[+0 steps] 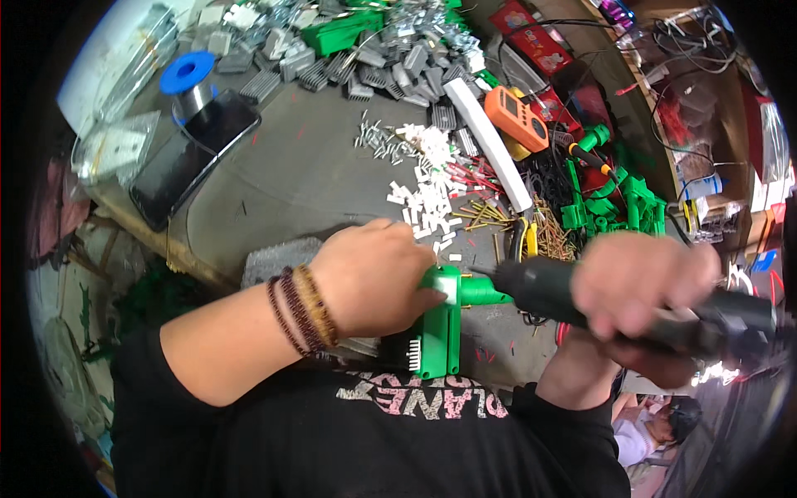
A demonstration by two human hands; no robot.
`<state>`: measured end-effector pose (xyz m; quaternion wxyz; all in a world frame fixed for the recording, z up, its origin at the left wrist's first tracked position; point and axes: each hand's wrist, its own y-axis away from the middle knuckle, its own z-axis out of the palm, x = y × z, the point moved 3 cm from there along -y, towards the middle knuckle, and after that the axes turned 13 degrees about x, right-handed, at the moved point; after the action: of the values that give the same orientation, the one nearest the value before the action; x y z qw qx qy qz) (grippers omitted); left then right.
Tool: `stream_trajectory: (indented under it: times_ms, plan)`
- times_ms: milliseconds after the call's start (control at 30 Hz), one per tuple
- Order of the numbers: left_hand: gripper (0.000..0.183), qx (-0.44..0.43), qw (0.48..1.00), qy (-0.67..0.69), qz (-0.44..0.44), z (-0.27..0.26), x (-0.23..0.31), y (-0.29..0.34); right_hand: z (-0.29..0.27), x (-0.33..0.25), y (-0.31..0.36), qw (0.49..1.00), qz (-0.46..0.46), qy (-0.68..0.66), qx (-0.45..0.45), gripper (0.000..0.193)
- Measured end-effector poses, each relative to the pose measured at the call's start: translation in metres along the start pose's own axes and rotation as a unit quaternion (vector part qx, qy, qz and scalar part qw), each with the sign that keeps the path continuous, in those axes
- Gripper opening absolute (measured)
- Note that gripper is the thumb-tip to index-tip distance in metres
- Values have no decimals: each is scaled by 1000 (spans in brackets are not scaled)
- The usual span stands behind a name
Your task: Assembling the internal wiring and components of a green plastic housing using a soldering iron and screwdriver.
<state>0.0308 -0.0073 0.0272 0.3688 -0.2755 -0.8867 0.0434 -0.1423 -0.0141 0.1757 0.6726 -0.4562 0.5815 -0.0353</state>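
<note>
My left hand (374, 270) is closed round the upper end of a green plastic housing (438, 340), close in front of my chest. The housing has a green stub on its right and a white comb-like piece (414, 354) at its lower left. My right hand (635, 282), smeared by motion, grips a black electric screwdriver (540, 286). Its thin tip points left, near the housing's upper right side; whether they touch I cannot tell. Beside my left hand lies a grey block-like pad (278, 264), partly hidden by my arm.
Small white parts (432, 195) and brass screws (486, 214) lie beyond my hands. Grey finned pieces (390, 70) are heaped at the back. An orange meter (516, 120) and green plastic parts (618, 203) are to the right. A phone (195, 158) and solder spool (188, 75) lie left.
</note>
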Motion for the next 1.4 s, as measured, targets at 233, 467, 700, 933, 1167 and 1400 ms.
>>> stream_trajectory:
  times_ms: [233, 467, 700, 933, 1167, 1400]
  plan:
    - [43, -24, 994, 84, -63, -2, -2, -5, -12, 51, -1, 992, 93, -82, 6, 52]
    - [45, -23, 990, 129, -49, -1, -8, -5, -5, 41, -5, 991, 66, -110, 25, 47]
    - [50, -38, 990, 117, -69, 0, -11, -9, -4, 65, -2, 978, 145, -128, 83, 58]
    - [42, -13, 991, 125, -40, 4, -11, -11, 0, 63, 0, 967, 97, -236, 14, 56]
    - [60, 36, 984, 93, 145, 2, -14, 3, -59, 40, 40, 980, 109, -110, 122, 58]
    - [69, 27, 987, 37, 153, -2, -7, 0, -121, 17, 169, 878, 132, -155, 433, 49]
